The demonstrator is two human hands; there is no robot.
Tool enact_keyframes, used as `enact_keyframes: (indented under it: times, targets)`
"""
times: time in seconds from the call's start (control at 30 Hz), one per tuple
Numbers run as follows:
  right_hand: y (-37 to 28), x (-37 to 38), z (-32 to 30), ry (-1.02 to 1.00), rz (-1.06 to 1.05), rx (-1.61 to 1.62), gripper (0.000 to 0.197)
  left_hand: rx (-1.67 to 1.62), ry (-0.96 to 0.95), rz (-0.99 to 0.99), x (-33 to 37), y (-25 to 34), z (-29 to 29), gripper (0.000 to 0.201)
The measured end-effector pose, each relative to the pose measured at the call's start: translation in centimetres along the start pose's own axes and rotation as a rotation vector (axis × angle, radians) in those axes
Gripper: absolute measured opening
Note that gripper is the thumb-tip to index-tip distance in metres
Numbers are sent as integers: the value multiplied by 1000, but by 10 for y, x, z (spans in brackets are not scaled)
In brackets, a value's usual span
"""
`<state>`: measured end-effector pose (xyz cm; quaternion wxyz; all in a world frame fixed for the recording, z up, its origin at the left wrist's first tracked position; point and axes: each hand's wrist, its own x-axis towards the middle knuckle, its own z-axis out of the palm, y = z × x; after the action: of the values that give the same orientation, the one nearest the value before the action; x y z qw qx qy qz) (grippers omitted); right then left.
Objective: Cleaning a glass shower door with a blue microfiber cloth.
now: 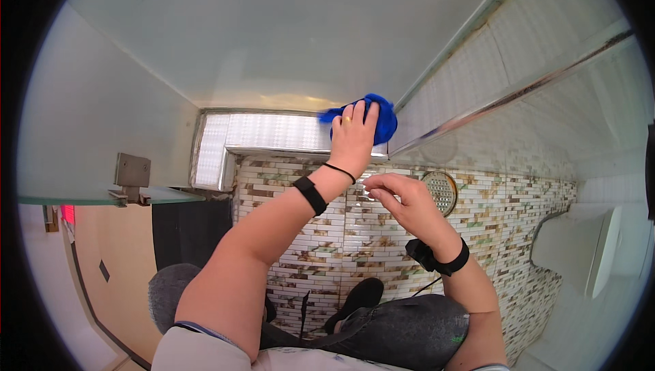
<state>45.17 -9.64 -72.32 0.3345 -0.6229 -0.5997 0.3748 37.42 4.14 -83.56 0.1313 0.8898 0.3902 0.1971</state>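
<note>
My left hand [353,140] presses down on a bunched blue cloth [386,122], fingers spread over it. The cloth lies at the right end of a white tiled ledge [276,131] at the foot of a pale glass panel [293,43], close to the corner. Just below and to the right, my right hand [404,202] hangs in the air over the tiled floor. Its fingers are loosely bent, with a gap between thumb and forefinger, and nothing shows in it. Black bands circle both wrists.
A round metal floor drain [439,192] lies right of my right hand. A white toilet [576,245] stands at the far right. On the left, a glass door with a metal hinge [132,170] stands beside a dark mat [187,227]. A metal-edged wall strip [508,100] runs along the right.
</note>
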Motion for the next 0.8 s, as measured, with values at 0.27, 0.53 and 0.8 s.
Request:
enact_keyframes:
  times: [0.27, 0.53, 0.8]
  targets:
    - [8, -6, 4, -11, 3, -54, 15, -17, -121, 65, -32, 1, 62, 56]
    - [10, 7, 18, -80, 6, -41, 16, 7, -73, 222, -35, -30, 54, 51]
    - [10, 19, 33, -121, -13, 37, 19, 237, -86, 200, -66, -134, -5, 62]
